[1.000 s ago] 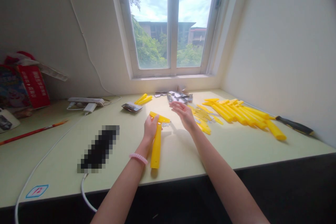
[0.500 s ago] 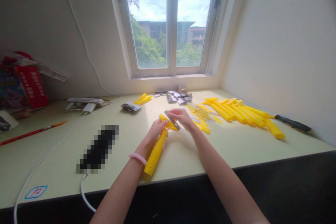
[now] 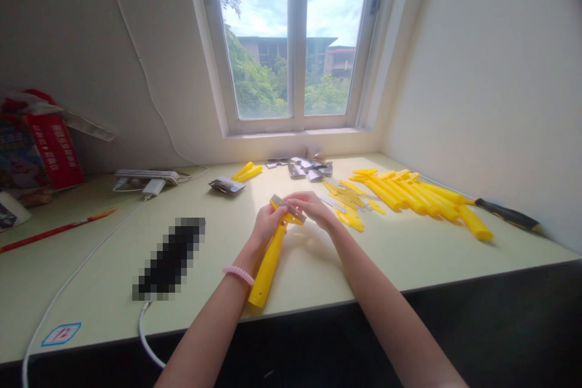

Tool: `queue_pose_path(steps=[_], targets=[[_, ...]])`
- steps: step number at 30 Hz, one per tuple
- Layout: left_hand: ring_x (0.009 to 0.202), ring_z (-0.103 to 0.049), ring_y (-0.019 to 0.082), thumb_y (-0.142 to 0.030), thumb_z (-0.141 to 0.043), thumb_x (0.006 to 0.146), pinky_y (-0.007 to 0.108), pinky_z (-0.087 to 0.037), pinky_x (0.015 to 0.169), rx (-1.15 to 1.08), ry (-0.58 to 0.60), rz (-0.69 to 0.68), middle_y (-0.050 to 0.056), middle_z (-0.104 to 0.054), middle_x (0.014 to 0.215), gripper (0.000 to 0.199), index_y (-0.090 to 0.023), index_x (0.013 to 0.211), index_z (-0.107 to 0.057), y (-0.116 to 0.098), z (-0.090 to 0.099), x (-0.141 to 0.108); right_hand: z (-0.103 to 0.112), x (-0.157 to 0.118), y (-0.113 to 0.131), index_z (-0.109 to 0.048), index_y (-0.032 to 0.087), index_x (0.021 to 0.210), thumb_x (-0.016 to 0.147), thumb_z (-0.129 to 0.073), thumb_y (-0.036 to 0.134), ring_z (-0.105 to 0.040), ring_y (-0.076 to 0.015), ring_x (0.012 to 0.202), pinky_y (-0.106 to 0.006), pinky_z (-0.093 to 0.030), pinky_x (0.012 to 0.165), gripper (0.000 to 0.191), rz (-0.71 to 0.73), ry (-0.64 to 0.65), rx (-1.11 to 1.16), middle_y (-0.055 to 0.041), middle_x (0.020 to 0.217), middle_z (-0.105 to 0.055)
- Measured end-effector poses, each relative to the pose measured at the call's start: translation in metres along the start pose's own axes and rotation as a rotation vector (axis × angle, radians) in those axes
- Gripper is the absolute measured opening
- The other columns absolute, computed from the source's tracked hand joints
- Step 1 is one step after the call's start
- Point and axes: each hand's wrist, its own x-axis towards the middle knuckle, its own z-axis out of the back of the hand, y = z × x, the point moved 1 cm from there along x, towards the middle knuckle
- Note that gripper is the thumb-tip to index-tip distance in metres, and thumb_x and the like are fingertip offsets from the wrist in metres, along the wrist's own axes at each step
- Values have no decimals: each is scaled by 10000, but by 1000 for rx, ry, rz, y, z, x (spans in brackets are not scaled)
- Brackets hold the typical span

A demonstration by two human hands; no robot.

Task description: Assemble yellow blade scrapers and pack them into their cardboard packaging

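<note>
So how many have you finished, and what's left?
Maybe the row of yellow tools is done, but I can't tell for sure. Being worked on: one yellow tool in the left hand, with the right hand holding a metal blade at its head. Probably left: the loose flat yellow pieces.

Both hands [image 3: 268, 224] [image 3: 313, 206] close together, fingers [image 3: 296, 196] bent.

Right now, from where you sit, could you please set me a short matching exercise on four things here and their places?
Things
1. metal blade
2. pink bracelet
3. black-handled tool
4. red stick

Places
A. around the left wrist
B. left side of the desk
C. at the head of the yellow tool
D. near the right wall

Pairs: 1-C, 2-A, 3-D, 4-B
</note>
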Motion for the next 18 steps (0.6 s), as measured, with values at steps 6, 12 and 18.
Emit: queue_pose_path(steps=[6,12,18], targets=[[351,-430,83,-304,-563,665,218,-386,363,-12,-97,-41,-51,-447,434,177,-133,672,-516,-3,2,1,2,0,0,-666,138,700,642,-630,305,-472,-104,615,-240,-350,603,181,-30,38,-3,6,629,-572],[384,-444,92,-323,-575,655,231,-394,402,1,-96,-50,-48,-461,454,201,-129,688,-531,0,1,3,0,1,0,-642,130,669,619,-635,301,-434,-93,574,-239,-328,576,178,-73,15,15,24,581,-525],[463,-458,78,-334,-551,688,205,-370,464,16,-185,-169,-51,-469,522,208,-149,621,-483,-2,7,2,-1,1,2,-618,128,602,604,-631,294,-392,-84,539,-234,-296,545,166,-102,-4,2,37,524,-476]])
